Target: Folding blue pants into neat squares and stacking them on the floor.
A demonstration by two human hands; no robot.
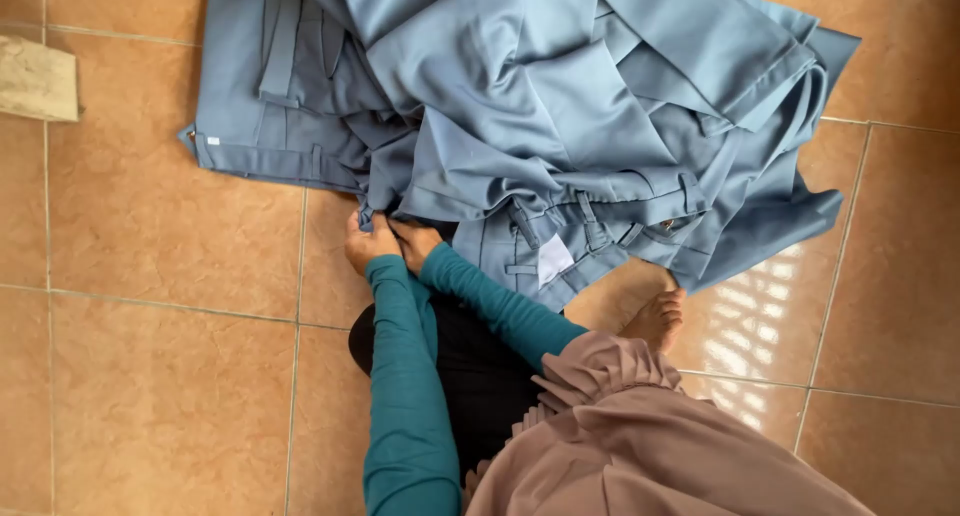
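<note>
A heap of blue-grey trousers (560, 106) lies spread on the tiled floor, with waistbands, belt loops and a white label (553, 259) showing. Both my arms wear teal sleeves. My left hand (368, 244) pinches the lower edge of the heap near a waistband corner. My right hand (415, 240) sits right beside it, touching it, and its fingers are closed on the same fabric edge. The fingertips of both hands are partly hidden under the cloth.
The floor is made of tan tiles (160, 276) with pale grout lines. A beige folded cloth (36, 78) lies at the far left edge. My bare foot (656, 318) rests beside the heap, with black clothing (480, 366) and mauve pleated fabric (640, 426) over my lap.
</note>
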